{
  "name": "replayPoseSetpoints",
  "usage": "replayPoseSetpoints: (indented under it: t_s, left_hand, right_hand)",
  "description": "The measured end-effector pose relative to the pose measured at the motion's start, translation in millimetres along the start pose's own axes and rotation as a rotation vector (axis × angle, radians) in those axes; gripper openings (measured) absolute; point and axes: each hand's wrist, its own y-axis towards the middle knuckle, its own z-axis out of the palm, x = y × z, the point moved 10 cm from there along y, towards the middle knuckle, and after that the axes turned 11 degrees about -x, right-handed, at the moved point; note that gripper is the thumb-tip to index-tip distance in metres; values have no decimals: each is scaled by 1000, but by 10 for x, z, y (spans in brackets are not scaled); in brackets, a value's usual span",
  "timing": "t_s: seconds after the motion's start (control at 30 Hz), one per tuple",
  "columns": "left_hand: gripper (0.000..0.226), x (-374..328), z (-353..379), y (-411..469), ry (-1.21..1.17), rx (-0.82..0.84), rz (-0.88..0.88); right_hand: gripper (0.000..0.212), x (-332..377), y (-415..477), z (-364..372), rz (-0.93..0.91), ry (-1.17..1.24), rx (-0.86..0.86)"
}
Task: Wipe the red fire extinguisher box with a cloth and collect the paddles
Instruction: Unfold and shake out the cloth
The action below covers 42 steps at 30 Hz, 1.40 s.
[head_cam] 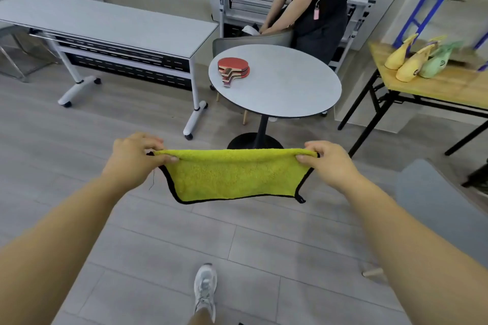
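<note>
- At the lower edge, nearest: one white lace-up sneaker on grey plank flooring, with the leg above it cut off by the frame. Both bare forearms enter from the bottom corners.
- Yellow-green terry cloth with black stitched edging: held in the air between the left hand and the right hand, over the floor and short of the round table. Its top edge is rolled over and pulled taut. The lower edge sags in a shallow curve, with a small black loop at its lower right corner.
- Left hand: pinches the upper left corner, thumb on the near face, fingers curled over the top edge.
- Right hand: the same pinch on the upper right corner.
- Round grey pedestal table: black base partly hidden behind the cloth.
- Stack of red-faced table-tennis paddles with wooden handles: on the table's left part, handles fanned toward the viewer, exact count hard to make out.
- Grey chair back: behind the round table, mostly hidden.
- Long grey folding table on castors: far left, its left end cut off.
- Wooden-topped table: far right, cut off, carrying blurred yellow and green pouches.
- Second person: standing beyond the round table, cut off at the shoulders, hands partly hidden behind the chair back.
</note>
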Motion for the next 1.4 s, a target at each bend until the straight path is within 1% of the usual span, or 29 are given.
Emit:
replayPoseSetpoints:
  t_s: [0.1,0.13,0.2,0.27,0.33,0.4,0.5,0.57,0.63,0.7,0.77,0.87,0.93,1.0,1.07,1.13,1.17,1.2,1.23,1.33,1.4]
  left_hand:
    - [24,-11,345,304,-207,219,-173]
    - [25,-37,456,418,-271,266,-216]
    - [24,-98,646,677,-317,328,-251]
    - [20,-189,792,938,-304,369,-237]
    - [18,-302,941,1186,-304,420,-201]
    - [18,-474,1105,1369,-324,501,-147]
    - [8,-774,1357,1578,-340,599,-48]
    - [22,-942,1494,1672,-358,647,-38]
    - [34,-1061,1626,1737,-387,713,-58]
    - [38,-1175,1711,1801,-389,765,-35]
    - [36,-1287,1788,1854,-385,805,1]
    - [31,-1437,1884,1928,-368,833,32]
    - [29,-1515,1977,1988,-351,842,34]
    - [25,-1541,2107,2063,-349,845,-13]
    - [23,-1546,2239,2145,-387,848,-103]
    - [19,-1572,2353,2259,-455,843,-164]
    - [19,-1606,2391,2329,-478,831,-156]
    - [20,-1638,2414,2419,-461,798,-104]
    - [22,-1663,2432,2538,-394,745,-8]
    - [33,-1711,2559,2840,-57,613,298]
    - [37,-1760,2683,2975,78,569,381]
  right_hand:
    - [25,-101,319,119,150,151,29]
    - [26,-124,448,170,176,166,14]
    - [25,-119,705,251,201,120,-37]
    - [21,-46,944,305,197,59,-110]
    - [23,126,1156,384,156,60,-135]
    - [25,338,1338,526,97,68,-81]
    - [24,653,1553,781,-12,25,48]
    - [23,814,1667,918,-68,3,109]
    - [22,928,1762,1010,-65,33,157]
    - [24,1000,1842,1054,-47,64,197]
    - [28,1046,1928,1067,-51,58,217]
    - [37,1109,2057,1050,-107,-2,194]
    - [34,1111,2155,1044,-142,-60,164]
    - [25,1104,2271,1039,-176,-111,146]
    - [22,1039,2429,1031,-204,-144,146]
    - [22,908,2625,983,-176,-110,150]
    - [21,842,2723,943,-153,-72,152]
    - [20,777,2824,899,-132,-30,154]
    - [20,723,2923,851,-116,21,158]
    - [26,571,3194,711,-70,232,194]
    - [30,502,3348,612,-57,323,224]
